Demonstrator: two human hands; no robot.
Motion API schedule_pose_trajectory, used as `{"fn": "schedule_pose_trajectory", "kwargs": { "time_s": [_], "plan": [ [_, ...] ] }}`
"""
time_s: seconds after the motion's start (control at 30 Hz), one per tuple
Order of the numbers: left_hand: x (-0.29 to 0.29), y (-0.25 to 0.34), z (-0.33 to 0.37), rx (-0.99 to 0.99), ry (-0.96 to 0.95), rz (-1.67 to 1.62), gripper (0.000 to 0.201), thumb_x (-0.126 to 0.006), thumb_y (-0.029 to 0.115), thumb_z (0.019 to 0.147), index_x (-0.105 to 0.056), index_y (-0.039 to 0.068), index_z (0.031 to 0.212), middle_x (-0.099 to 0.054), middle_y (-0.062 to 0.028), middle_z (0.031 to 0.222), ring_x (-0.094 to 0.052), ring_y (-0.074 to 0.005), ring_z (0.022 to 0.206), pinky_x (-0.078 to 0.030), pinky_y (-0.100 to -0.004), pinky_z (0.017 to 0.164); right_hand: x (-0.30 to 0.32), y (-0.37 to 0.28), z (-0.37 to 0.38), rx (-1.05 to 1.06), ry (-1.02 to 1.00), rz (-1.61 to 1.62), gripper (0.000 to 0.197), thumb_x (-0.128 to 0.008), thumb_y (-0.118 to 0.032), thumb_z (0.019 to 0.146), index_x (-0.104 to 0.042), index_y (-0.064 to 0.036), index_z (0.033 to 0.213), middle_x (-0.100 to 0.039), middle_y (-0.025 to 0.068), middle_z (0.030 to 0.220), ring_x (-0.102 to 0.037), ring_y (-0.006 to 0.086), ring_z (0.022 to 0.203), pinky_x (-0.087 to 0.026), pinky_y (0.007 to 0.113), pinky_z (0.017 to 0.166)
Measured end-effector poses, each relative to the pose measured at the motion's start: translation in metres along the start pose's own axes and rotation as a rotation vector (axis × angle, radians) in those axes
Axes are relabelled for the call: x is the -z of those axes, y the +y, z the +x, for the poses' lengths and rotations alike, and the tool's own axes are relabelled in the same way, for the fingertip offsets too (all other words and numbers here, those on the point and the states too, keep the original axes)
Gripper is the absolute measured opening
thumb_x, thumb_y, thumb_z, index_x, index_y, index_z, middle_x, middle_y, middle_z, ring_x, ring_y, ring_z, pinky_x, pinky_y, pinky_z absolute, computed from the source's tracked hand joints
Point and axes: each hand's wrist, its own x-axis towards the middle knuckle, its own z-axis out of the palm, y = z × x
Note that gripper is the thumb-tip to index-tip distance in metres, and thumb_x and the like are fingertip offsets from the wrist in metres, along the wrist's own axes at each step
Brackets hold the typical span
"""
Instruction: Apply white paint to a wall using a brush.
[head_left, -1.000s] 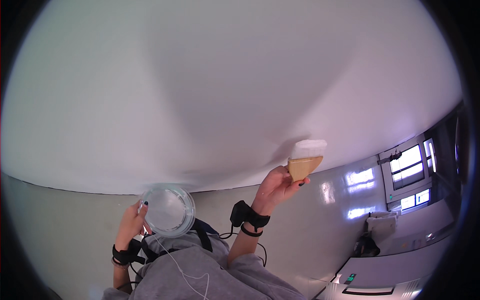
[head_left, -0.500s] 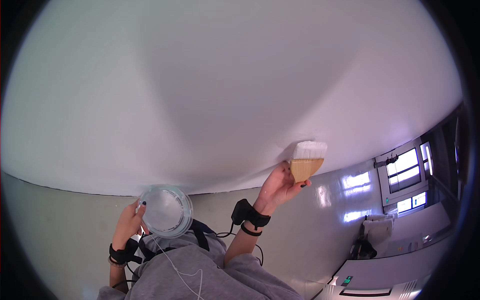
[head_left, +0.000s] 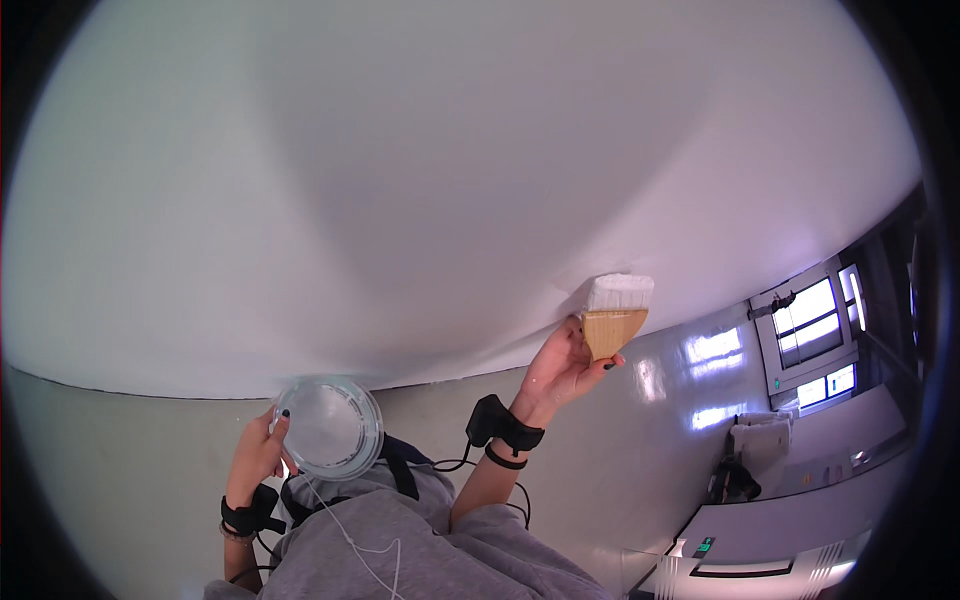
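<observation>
Brushing along the wall's [head_left: 420, 180] lower edge: right hand [head_left: 560, 365] fingers wrapped around the brush [head_left: 615, 315], bristles touching the white surface. Left hand [head_left: 255, 450] grips the round tub [head_left: 330, 428] by its rim. White looks even; remaining work cannot be judged.

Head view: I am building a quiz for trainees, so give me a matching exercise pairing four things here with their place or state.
Things:
1. paintbrush
2. round clear container
3. black wrist strap
4. windows

Places or states:
A. far right, bright with daylight
B. held in the left hand
C. bristles against the white surface, held in the right hand
D. worn on the right forearm

Pairs: 1-C, 2-B, 3-D, 4-A
</observation>
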Motion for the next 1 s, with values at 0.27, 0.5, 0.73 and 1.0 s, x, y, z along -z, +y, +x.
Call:
{"fn": "schedule_pose_trajectory", "kwargs": {
  "time_s": [0.27,0.5,0.73,1.0],
  "plan": [
    [-0.001,0.000,0.000,0.003,-0.010,-0.013,0.039,-0.035,0.023,0.093,-0.043,-0.005,0.119,-0.056,-0.0118,0.045,-0.048,-0.0126,0.031,-0.036,-0.0229,0.032,0.003,-0.009,-0.001,-0.010,0.015,-0.083,0.018,-0.078,-0.023,0.065,-0.066,-0.0289,0.076,-0.053,-0.0070,0.115,-0.041,0.0156,0.116,-0.027,0.038,0.106],
    [-0.002,-0.007,0.005,0.007,-0.011,0.013,0.039,-0.036,0.022,0.093,-0.042,-0.005,0.120,-0.055,-0.0120,0.046,-0.048,-0.0132,0.031,-0.037,-0.0229,0.033,0.002,-0.006,-0.002,0.055,0.037,-0.080,0.016,-0.076,-0.021,0.066,-0.066,-0.0258,0.077,-0.055,-0.0060,0.109,-0.044,0.0176,0.105,-0.037,0.034,0.086],
    [-0.004,-0.010,0.006,0.006,-0.013,-0.027,0.038,-0.036,0.021,0.093,-0.043,-0.005,0.119,-0.056,-0.0121,0.046,-0.048,-0.0133,0.031,-0.037,-0.0227,0.032,0.004,-0.005,0.000,0.049,0.043,-0.119,0.018,-0.077,-0.023,0.066,-0.065,-0.0260,0.079,-0.055,-0.0064,0.109,-0.044,0.0154,0.106,-0.031,0.034,0.094],
    [-0.006,-0.013,0.007,-0.015,-0.023,-0.019,0.039,-0.033,0.027,0.094,-0.045,-0.006,0.110,-0.056,-0.0133,0.048,-0.048,-0.0124,0.031,-0.035,-0.0206,0.030,0.019,-0.010,0.004,0.018,0.050,-0.002,0.017,-0.077,-0.022,0.066,-0.065,-0.0263,0.079,-0.052,-0.0085,0.116,-0.040,0.0156,0.116,-0.028,0.036,0.105]
  ]
}}
